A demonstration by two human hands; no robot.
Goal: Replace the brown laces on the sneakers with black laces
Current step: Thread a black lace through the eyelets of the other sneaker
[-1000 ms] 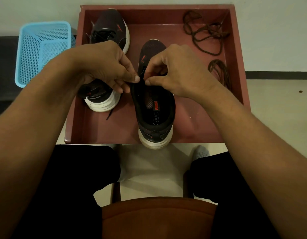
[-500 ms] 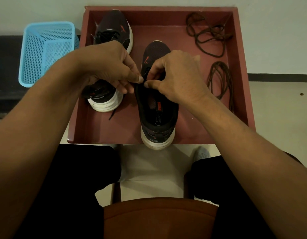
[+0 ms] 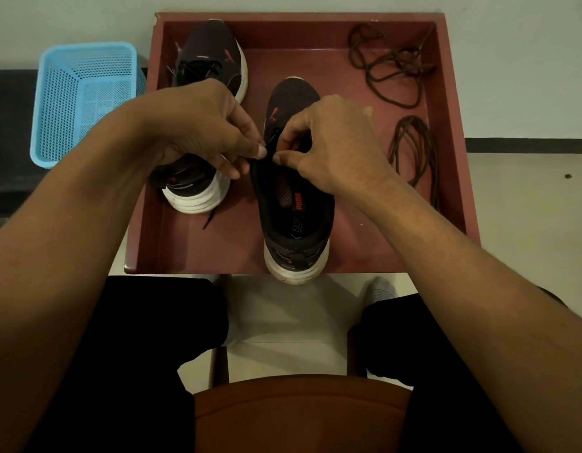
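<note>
We are lacing the near sneaker point(image 3: 296, 220), which stands in the red tray point(image 3: 299, 31) with its long axis running away from us: toe far, heel over the tray's near edge. The black lace point(image 3: 274, 136) runs up from the eyelet area on the sneaker's left side, directly between the 2 grips.

The left grip point(image 3: 198, 125) pinches thumb to forefinger at the collar's left edge. The right grip point(image 3: 332, 145) pinches just beside it. We judge that both hold the lace, though it is thin and dark against the upper.

The left grip is nearer the working eyelet, so the next pull should run across the tongue.

The far sneaker point(image 3: 211, 50) already carries black lacing. The brown laces point(image 3: 404, 62) lie well apart at the tray's right.
</note>
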